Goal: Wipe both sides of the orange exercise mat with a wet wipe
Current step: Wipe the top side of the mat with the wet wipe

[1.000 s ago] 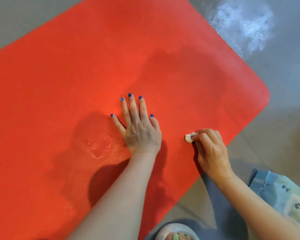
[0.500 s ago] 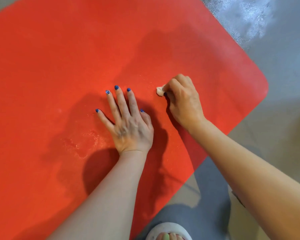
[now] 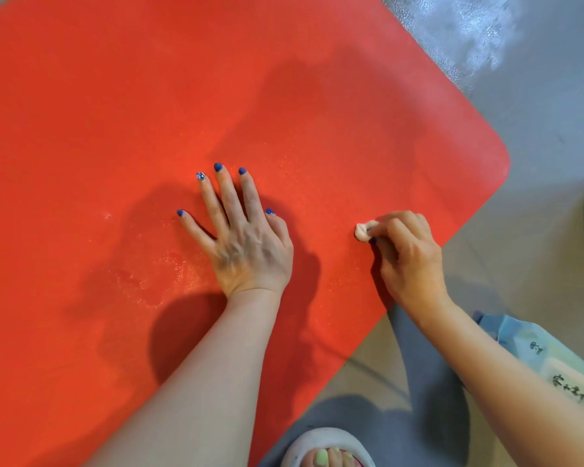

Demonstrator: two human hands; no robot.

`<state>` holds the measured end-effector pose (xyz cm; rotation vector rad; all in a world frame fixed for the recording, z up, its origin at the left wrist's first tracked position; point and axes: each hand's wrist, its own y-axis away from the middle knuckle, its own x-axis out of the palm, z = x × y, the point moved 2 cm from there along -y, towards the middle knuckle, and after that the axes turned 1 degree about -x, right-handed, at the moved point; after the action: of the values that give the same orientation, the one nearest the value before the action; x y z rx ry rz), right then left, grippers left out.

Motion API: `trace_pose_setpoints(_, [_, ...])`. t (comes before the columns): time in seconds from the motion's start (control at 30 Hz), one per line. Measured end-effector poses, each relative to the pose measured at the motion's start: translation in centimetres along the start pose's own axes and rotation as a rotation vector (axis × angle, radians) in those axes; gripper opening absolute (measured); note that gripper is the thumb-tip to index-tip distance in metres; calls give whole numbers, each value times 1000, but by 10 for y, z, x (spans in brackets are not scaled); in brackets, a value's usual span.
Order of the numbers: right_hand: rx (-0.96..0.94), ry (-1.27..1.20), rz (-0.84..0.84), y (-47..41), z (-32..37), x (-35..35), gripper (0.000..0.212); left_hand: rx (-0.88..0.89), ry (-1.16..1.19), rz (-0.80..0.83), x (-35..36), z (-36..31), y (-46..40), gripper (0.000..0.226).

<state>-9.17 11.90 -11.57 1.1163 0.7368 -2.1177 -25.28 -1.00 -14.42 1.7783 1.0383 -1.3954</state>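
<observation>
The orange exercise mat lies flat on the grey floor and fills most of the view. My left hand presses flat on the mat with its fingers spread. To its right, near the mat's near edge, my right hand grips a small balled-up wet wipe and holds it against the mat. Only the wipe's tip shows past my fingers. Damp speckles glisten on the mat to the left of my left hand.
The grey floor surrounds the mat, with a shiny patch at the top right. A light blue wipe packet lies under my right forearm. My foot in a pale slipper is at the bottom edge.
My right hand swept the wipe up the mat toward the far side, then came back to the near edge. My left hand stayed pressed on the mat.
</observation>
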Motion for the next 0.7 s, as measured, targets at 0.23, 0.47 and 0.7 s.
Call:
trace_pose_setpoints(0.23, [47, -20, -9, 12, -2, -12, 26, 0, 4, 3, 0, 0, -1, 65])
trace_pose_setpoints(0.47, [-97, -32, 150, -110, 49, 50, 7, -3, -14, 12, 2, 1, 0, 66])
trace_pose_setpoints(0.7, [-166, -14, 163, -79, 2, 9, 20, -1, 6, 8, 1, 2, 0, 65])
